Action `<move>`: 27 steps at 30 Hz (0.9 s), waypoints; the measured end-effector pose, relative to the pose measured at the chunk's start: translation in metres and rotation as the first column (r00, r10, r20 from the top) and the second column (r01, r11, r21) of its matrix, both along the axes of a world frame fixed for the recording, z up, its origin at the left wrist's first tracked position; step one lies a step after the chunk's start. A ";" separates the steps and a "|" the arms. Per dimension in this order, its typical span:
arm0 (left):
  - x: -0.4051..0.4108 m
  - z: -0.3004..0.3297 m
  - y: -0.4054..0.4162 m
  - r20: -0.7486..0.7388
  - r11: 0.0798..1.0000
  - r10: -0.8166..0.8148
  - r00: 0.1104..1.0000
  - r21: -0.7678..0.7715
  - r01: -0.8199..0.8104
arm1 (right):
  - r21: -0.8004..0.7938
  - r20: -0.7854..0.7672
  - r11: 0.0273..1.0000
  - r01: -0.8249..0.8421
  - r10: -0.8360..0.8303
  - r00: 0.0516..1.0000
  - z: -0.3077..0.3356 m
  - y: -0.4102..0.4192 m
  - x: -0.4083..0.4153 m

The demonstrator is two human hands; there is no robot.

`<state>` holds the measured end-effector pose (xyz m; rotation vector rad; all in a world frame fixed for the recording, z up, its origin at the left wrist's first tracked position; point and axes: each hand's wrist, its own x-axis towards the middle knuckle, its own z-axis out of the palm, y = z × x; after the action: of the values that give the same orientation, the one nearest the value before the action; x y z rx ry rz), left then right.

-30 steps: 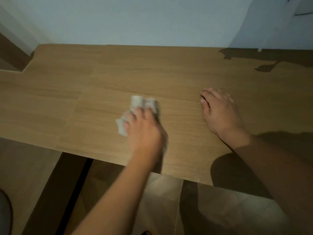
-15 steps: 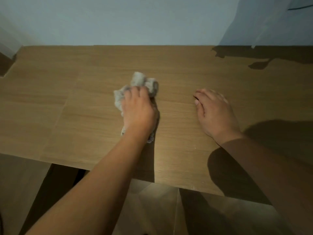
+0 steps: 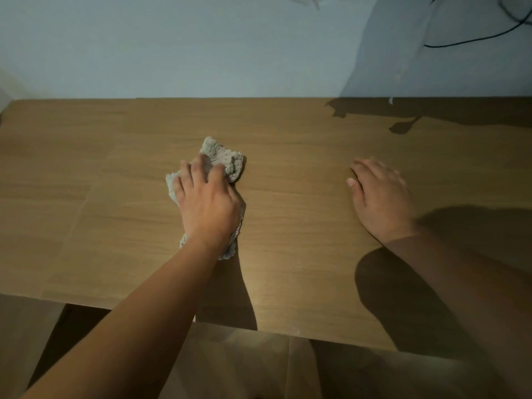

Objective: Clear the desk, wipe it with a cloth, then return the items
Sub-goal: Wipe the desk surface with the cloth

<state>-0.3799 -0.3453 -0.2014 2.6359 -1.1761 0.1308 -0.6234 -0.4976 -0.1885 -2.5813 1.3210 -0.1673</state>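
A crumpled pale grey cloth [image 3: 223,158] lies on the wooden desk [image 3: 288,174], near its middle. My left hand [image 3: 208,201] presses down on the cloth with fingers spread over it; the cloth shows past the fingertips and under the wrist. My right hand [image 3: 380,197] rests flat on the bare desk to the right, palm down, fingers straight, holding nothing. No other items stand on the desk top in view.
A pale wall [image 3: 201,47] rises right behind the desk's far edge. A black cable [image 3: 475,38] hangs at the top right. Dark shadows fall across the desk's right side. Below the near edge shows wood-look floor [image 3: 244,367].
My left hand has pushed the cloth away from the near edge toward the desk's middle. My right hand has stayed flat in the same place.
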 end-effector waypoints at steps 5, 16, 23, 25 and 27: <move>0.005 -0.003 -0.010 -0.035 0.999 0.025 0.999 -0.039 -0.026 | 0.036 0.025 0.999 0.032 -0.033 0.999 -0.006 0.000 -0.001; -0.096 0.002 -0.010 -0.069 0.848 -0.529 0.846 -0.083 0.524 | -0.013 0.054 0.999 0.031 -0.030 0.998 -0.010 -0.003 -0.001; 0.040 0.008 -0.038 -0.116 0.993 -0.013 0.993 -0.122 -0.002 | 0.009 0.031 1.000 0.019 -0.019 0.999 -0.010 -0.005 -0.001; 0.046 0.004 -0.058 -0.141 0.954 0.295 0.945 -0.012 -0.299 | 0.004 0.022 1.000 0.021 -0.021 1.000 -0.012 -0.008 0.001; 0.016 0.002 -0.079 -0.076 0.962 0.271 0.960 0.003 -0.271 | -0.003 0.016 1.000 0.030 -0.030 0.999 -0.013 -0.009 0.002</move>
<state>-0.3635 -0.4243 -0.1993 2.7559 -0.7837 0.0840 -0.6217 -0.5066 -0.2017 -2.5580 1.3561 -0.1945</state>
